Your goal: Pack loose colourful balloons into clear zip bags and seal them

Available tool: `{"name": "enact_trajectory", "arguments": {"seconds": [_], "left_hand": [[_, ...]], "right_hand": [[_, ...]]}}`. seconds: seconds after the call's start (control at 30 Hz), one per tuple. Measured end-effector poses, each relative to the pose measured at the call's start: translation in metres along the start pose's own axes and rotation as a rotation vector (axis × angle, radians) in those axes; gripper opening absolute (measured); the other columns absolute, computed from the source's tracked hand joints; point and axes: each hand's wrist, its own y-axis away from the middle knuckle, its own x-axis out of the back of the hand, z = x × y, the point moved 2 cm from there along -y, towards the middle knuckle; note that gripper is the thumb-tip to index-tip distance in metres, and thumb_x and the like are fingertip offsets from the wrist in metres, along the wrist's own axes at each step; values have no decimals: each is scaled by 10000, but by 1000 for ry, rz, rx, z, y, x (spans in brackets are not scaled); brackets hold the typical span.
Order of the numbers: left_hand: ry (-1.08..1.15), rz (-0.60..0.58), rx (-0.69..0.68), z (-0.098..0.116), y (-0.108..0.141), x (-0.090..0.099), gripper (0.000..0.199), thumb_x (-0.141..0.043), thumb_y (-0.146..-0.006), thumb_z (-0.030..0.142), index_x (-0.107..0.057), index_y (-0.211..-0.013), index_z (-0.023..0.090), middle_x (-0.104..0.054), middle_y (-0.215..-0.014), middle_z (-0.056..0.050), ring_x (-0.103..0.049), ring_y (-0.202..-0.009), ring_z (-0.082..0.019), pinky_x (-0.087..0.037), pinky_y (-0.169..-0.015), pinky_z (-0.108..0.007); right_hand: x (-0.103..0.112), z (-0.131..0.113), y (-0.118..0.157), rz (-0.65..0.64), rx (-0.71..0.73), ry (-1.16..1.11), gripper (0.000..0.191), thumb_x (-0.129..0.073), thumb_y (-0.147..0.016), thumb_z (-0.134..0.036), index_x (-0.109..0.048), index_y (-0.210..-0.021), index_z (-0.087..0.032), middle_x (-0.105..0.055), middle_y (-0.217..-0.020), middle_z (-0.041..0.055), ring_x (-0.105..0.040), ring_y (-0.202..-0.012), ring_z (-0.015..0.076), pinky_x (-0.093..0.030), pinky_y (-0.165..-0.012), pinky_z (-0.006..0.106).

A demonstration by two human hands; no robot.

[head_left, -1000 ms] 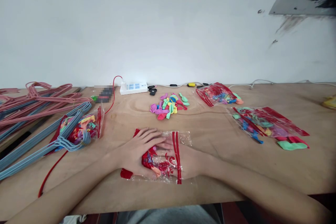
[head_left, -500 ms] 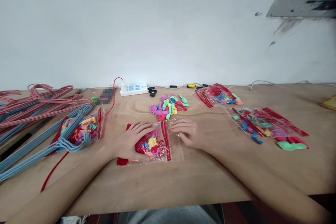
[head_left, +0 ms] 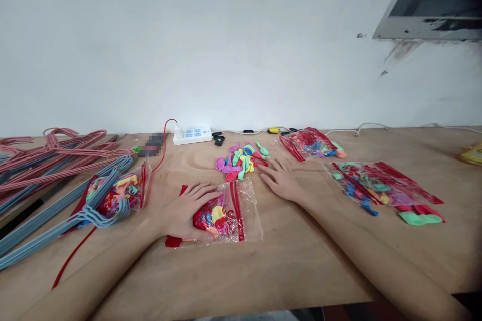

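Flat on the table lies a clear plastic bag with red stripes and colourful balloons inside. My left hand rests spread over the bag's left part, its fingers stretched out. To the right of the bag's open-looking clear end, my right hand is open, with its fingertips at the right edge of a loose pile of balloons. Purple, green, yellow, red and blue ones make up that pile. Nothing shows in my right hand.
Two more balloon bags lie right, one at the back and one nearer. Another balloon bag sits under blue hangers at left, beside pink hangers. A white power strip stands near the wall.
My right hand has left the bag's clear end and moved up and slightly right to the balloon pile, its fingers extending. My left hand stays on the bag. The view has tilted up slightly.
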Motion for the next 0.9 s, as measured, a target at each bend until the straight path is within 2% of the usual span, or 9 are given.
{"name": "enact_trajectory", "arguments": {"seconds": [0.2,0.33,0.47,0.63,0.77,0.9], "left_hand": [[2,8,4,-2,1,-1,1138,-843,-781,766,-343,-1706,330,-411,-1713,-163,-355,-1583,-461,-312,-1271,-665],[-3,-16,15,-1,1,-1,1141,-836,-783,775,-340,-1706,323,-393,-1725,-160,-344,-1590,-455,-312,-1274,-667],[5,-15,5,-2,1,-1,1109,-833,-804,754,-345,-1705,331,-400,-1724,-148,-353,-1590,-443,-313,-1284,-646],[3,-9,8,-2,1,-1,1121,-837,-800,754,-338,-1711,332,-396,-1727,-152,-348,-1592,-448,-316,-1282,-651],[2,-24,12,-1,1,-1,1142,-832,-794,771,-327,-1713,319,-380,-1734,-159,-351,-1592,-442,-311,-1284,-651],[-15,-41,19,-1,1,-1,1132,-813,-809,780,-318,-1714,315,-370,-1739,-159,-335,-1602,-435,-298,-1288,-651]], "right_hand": [[2,-6,-6,-141,-17,-16,543,-356,-1135,-523,-558,-1599,-325,-499,-1687,34,-334,-1608,376,-251,-1304,678],[4,-8,-8,-134,14,-38,532,-358,-1138,-485,-576,-1578,-280,-530,-1662,69,-372,-1588,354,-270,-1296,663],[2,-3,-8,-70,18,-89,519,-407,-1122,-450,-591,-1563,-247,-555,-1632,113,-433,-1554,316,-315,-1297,595],[3,0,-6,90,4,-238,523,-455,-1094,-423,-589,-1570,-252,-577,-1603,125,-512,-1494,333,-392,-1256,609],[11,-3,-4,225,13,-335,493,-483,-1087,-425,-609,-1547,-301,-605,-1579,92,-539,-1474,318,-392,-1262,599],[16,-4,-1,313,-21,-374,499,-518,-1072,-432,-620,-1530,-264,-602,-1579,116,-534,-1480,321,-378,-1274,588]]}}
